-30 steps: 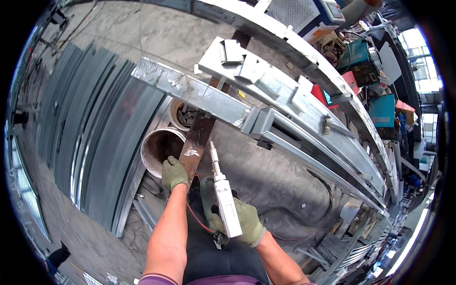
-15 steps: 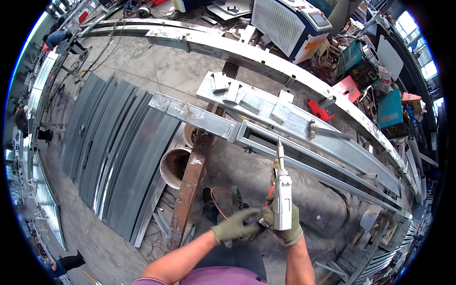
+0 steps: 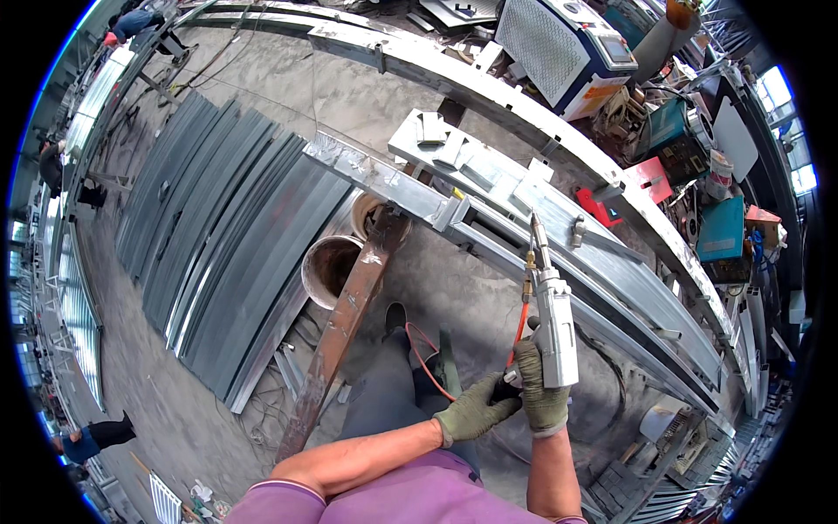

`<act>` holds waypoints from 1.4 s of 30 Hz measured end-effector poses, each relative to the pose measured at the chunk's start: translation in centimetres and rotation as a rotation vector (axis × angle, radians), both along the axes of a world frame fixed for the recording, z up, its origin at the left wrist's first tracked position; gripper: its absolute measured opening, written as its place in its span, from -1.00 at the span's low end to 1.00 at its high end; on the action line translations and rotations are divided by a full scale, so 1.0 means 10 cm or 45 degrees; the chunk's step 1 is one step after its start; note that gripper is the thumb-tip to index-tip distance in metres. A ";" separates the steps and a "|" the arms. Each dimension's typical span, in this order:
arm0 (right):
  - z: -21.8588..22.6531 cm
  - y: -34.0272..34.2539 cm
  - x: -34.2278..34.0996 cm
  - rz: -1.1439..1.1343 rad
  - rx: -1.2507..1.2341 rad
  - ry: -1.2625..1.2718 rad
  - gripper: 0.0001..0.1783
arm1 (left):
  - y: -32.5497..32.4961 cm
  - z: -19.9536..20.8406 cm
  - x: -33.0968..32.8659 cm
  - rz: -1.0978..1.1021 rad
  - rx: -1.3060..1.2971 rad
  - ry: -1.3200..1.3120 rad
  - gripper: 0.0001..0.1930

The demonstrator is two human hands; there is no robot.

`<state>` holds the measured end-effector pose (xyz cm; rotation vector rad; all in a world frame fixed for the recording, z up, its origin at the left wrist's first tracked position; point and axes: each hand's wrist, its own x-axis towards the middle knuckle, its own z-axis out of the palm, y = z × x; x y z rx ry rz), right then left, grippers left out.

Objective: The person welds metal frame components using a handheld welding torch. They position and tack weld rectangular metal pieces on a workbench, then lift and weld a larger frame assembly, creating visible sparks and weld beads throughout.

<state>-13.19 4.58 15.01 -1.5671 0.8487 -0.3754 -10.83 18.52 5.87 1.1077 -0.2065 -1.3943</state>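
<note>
A silver welding gun [image 3: 555, 336] with a slim pointed nozzle is in my right hand [image 3: 543, 395], whose gloved fingers wrap its grip. The nozzle points away from me, over the long galvanized steel beams. Beside the nozzle runs a brass fitting with an orange hose [image 3: 518, 327]. My left hand [image 3: 474, 410], also in a green glove, is closed around a dark part at the low end of the gun's handle; its fingertips are partly hidden. In front lies a steel channel frame [image 3: 602, 297], its near end joined to a square tube [image 3: 381, 179].
A rusty brown beam [image 3: 336, 354] supports the tube, with two buckets [image 3: 319, 272] beside it. Grey steel strips [image 3: 209, 236] cover the floor at left. Short metal pieces lie on a wide beam [image 3: 476, 162]. A white-and-blue machine [image 3: 559, 65] stands beyond. Other people work at far left.
The gun and my right hand have shifted slightly right. My left hand, fingers spread before, has moved right and closed at the handle's lower end. The view has also shifted.
</note>
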 end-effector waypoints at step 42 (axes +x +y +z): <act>-0.06 -0.42 0.51 0.749 -1.087 0.665 -0.68 | -0.49 0.18 1.78 -0.358 0.408 -0.860 -0.48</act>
